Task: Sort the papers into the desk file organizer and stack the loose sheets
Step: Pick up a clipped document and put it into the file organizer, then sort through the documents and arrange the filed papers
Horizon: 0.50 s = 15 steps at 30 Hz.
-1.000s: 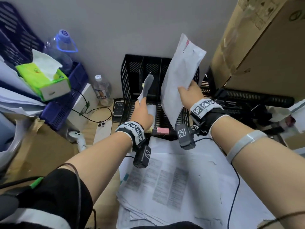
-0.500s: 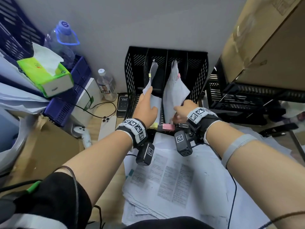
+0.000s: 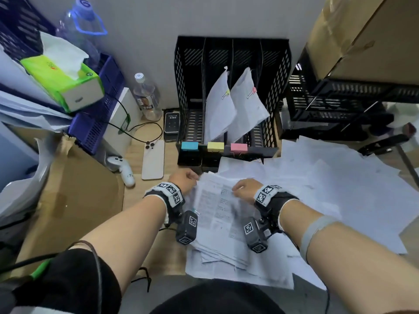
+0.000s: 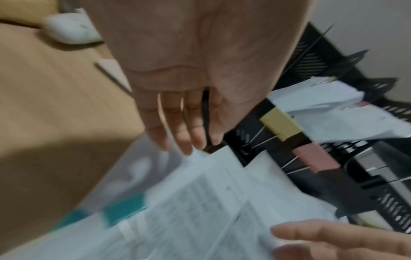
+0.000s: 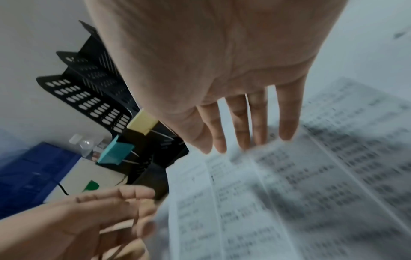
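While two clipped bundles lean in the organizer (image 3: 233, 55), both hands hover over the paper pile (image 3: 217, 214). Left hand (image 3: 183, 179) and right hand (image 3: 246, 189) have relaxed fingers, grasping nothing.

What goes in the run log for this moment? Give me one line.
left hand: open, at loose sheets | right hand: open, over sheets | organizer: two clipped bundles in middle slots | next: gather stack

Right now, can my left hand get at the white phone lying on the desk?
Probably yes: the left hand is open beside the white phone, with only bare desk between them.
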Tool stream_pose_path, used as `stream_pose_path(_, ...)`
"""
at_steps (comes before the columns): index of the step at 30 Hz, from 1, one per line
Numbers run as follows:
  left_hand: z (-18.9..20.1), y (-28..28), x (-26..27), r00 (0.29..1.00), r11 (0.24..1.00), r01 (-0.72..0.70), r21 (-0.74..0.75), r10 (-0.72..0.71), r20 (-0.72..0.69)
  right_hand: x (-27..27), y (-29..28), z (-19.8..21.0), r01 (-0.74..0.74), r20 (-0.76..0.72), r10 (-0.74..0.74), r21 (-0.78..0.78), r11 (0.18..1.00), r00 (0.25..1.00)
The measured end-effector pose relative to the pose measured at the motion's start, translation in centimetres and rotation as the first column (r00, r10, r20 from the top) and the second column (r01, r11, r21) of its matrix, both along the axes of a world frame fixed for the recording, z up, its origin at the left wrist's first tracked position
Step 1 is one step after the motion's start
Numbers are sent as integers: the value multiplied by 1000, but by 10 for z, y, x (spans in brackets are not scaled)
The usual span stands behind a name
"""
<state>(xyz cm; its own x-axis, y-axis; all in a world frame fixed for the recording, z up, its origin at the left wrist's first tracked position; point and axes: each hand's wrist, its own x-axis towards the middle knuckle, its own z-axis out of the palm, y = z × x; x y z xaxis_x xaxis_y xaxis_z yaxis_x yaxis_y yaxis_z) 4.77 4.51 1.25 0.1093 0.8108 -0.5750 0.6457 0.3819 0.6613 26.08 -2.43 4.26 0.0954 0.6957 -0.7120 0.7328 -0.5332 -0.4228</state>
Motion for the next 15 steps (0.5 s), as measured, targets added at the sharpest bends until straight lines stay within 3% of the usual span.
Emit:
stream_pose_path(4,-28,-33,-20,994,986,60,-159,-73,-78,-8,-23,-25,61,67,-65,61,996,996)
stream_pose_path(9,-28,-50,-24,977,987,140,-84,-151,-151,-16,-32,-33,126,28,-129,98,987,991)
stream_pose_path(15,-24,-52,-25,984,986,164,20,-161,-81,-17,-37,-28,153,-25,-151,124,980,988)
